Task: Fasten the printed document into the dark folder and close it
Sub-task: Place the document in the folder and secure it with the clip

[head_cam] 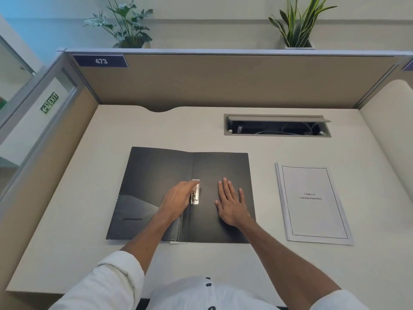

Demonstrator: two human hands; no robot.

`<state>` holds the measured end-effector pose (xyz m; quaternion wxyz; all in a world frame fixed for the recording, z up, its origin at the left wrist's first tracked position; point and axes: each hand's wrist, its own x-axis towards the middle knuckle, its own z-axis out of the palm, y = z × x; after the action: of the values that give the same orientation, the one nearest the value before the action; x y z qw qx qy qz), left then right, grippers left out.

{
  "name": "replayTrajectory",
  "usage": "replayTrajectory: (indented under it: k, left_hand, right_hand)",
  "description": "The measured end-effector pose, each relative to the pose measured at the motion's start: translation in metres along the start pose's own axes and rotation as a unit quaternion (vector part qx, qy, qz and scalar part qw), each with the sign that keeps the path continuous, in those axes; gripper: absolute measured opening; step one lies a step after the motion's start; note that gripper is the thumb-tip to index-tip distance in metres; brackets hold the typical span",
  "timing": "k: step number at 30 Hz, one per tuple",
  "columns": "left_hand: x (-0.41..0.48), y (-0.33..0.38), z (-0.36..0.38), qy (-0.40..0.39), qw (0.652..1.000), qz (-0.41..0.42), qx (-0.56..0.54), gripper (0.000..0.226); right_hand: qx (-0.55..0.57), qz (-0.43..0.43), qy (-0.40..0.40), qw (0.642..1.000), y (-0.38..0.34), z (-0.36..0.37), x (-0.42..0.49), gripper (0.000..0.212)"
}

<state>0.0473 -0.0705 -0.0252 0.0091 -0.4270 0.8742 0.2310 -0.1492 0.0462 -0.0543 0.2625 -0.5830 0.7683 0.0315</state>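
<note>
An office cubicle: a desk (223,130) walled by fabric partitions (223,81), a number plate (101,61) reading 473, an exit sign (49,102), potted plants (125,23) behind

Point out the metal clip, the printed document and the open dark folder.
metal clip (195,195): head view, middle of the silver spring bar by the spine.
printed document (312,204): head view, centre of the cover page, near its title.
dark folder (154,171): head view, bare inside of the left cover.
</note>
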Motion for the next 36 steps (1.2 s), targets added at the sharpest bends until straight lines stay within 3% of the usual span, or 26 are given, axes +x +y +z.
replayTrajectory:
  k: [5, 8, 10, 15, 21, 26, 29, 36]
  left_hand:
    - [0.024, 0.011, -0.012, 0.072, 0.994, -0.049, -0.066, 0.015]
    - [0.035, 0.012, -0.016, 0.074, 0.994, -0.065, -0.057, 0.013]
    - [0.041, 0.011, -0.017, 0.06, 0.996, -0.06, -0.02, 0.019]
    - [0.047, 0.006, -0.013, 0.007, 0.993, -0.006, 0.119, 0.063]
    - [0.04, 0.001, 0.0, -0.044, 0.976, -0.001, 0.212, 0.076]
    - [0.033, 0.013, 0.004, -0.042, 0.976, -0.021, 0.21, 0.071]
    - [0.032, 0.033, 0.007, -0.016, 0.984, -0.043, 0.171, 0.063]
    - [0.04, 0.125, 0.047, -0.006, 0.992, -0.01, 0.128, 0.062]
  right_hand:
    - [0.001, 0.001, -0.008, 1.0, 0.001, -0.001, 0.003, 0.07]
    - [0.004, 0.002, -0.011, 1.0, 0.002, 0.0, 0.004, 0.07]
    - [0.005, 0.0, -0.01, 1.0, 0.003, 0.001, 0.004, 0.07]
    - [0.005, -0.003, -0.007, 1.0, 0.004, 0.002, 0.005, 0.071]
    - [0.001, -0.006, -0.007, 1.0, 0.004, 0.0, 0.005, 0.071]
    - [0.028, -0.023, -0.015, 0.999, 0.009, -0.01, 0.001, 0.077]
    - [0.038, -0.022, 0.02, 0.999, 0.021, -0.018, -0.009, 0.082]
    - [0.042, 0.031, 0.072, 0.996, 0.099, -0.031, -0.051, 0.079]
